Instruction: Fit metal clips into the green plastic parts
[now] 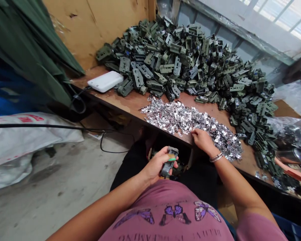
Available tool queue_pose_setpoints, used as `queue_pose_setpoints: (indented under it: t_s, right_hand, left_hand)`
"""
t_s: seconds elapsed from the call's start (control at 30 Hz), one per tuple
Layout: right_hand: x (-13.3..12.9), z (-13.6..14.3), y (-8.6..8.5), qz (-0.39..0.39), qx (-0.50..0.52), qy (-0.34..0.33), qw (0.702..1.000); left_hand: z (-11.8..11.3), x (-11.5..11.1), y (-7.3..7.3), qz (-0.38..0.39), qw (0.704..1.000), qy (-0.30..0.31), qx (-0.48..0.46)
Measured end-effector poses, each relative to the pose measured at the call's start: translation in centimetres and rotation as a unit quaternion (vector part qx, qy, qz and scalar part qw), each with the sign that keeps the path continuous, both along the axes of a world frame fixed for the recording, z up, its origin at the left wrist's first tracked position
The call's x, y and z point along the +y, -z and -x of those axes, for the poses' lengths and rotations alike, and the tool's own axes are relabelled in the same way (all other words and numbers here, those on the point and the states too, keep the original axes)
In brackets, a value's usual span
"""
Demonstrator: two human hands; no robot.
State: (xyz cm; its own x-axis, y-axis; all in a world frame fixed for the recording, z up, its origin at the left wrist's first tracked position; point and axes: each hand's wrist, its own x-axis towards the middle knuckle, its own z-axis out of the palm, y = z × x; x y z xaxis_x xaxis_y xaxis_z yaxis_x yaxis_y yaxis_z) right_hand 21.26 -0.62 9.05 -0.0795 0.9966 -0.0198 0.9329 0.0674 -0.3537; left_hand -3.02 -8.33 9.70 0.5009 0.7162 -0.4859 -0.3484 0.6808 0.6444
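Observation:
My left hand is wrapped round a dark green-grey moulded housing, held over my lap and tilted. A yellowish piece with a bright green edge shows at the thumb tip. At the near edge of a heap of small shiny metal pieces, my right hand has its fingertips pinched together. Whatever lies between those fingertips is too small to make out. More housings like the held one form a big pile behind the metal pieces.
A white device with a cable sits at the table's left end. Clear plastic bags and an orange handle lie on the right. Below the table, an open box stands by my lap. A black cable crosses on the left.

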Motion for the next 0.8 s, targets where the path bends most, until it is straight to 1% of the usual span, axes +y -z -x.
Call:
queue_pose_setpoints:
  t_s: [0.07,0.13,0.2,0.3,0.37,0.4,0.47,0.5,0.57,0.6,0.67,0.73,0.8]
  right_hand:
    - [-0.2,-0.8,0.2,0.017,0.042,-0.01,0.999]
    - [-0.8,-1.4,0.3,0.002,0.056,-0.026,0.998]
    - [-1.3,-1.7,0.3,-0.024,0.027,-0.04,0.999]
    - [-1.9,-1.4,0.2,-0.051,-0.065,-0.039,0.996]
    - [-2.4,-0.8,0.0,-0.078,-0.083,-0.039,0.993]
    - [-2.7,-0.2,-0.2,-0.097,-0.062,-0.043,0.992]
    - [-3.9,1.2,-0.4,-0.128,0.038,-0.057,0.989]
    - [-4.6,2.1,-0.5,-0.13,0.108,-0.061,0.984]
    - [-6.3,4.0,-0.5,-0.112,0.24,-0.068,0.962]
    - [-7.0,5.0,-0.5,-0.104,0.282,-0.073,0.951]
    - [-8.2,6.6,-0.2,-0.117,0.308,-0.095,0.939]
    - [-8.7,7.6,0.1,-0.149,0.292,-0.126,0.936]
    - [-8.8,7.9,0.3,-0.17,0.28,-0.146,0.933]
  left_hand:
    - [0.1,0.0,0.3,0.0,1.0,-0.016,0.013]
    - [0.1,0.0,0.7,0.002,0.999,-0.032,0.022]
    - [-0.1,0.1,1.0,0.012,0.999,-0.033,0.028]
    - [-0.6,0.2,1.1,0.017,0.999,-0.013,0.044]
    - [-0.9,0.2,1.0,0.015,0.998,-0.004,0.06]
    - [-1.0,0.1,0.9,0.014,0.998,-0.002,0.069]
    - [-1.1,0.1,0.7,0.01,0.997,-0.003,0.079]
    - [-1.1,0.0,0.6,0.002,0.997,-0.005,0.08]
    - [-1.1,-0.2,0.7,-0.024,0.997,-0.014,0.074]
    - [-1.1,-0.3,0.8,-0.042,0.996,-0.017,0.072]
    - [-1.1,-0.5,1.2,-0.086,0.993,-0.019,0.083]
    - [-1.1,-0.7,1.7,-0.133,0.984,-0.013,0.116]
    - [-1.1,-0.8,2.0,-0.181,0.97,-0.008,0.16]
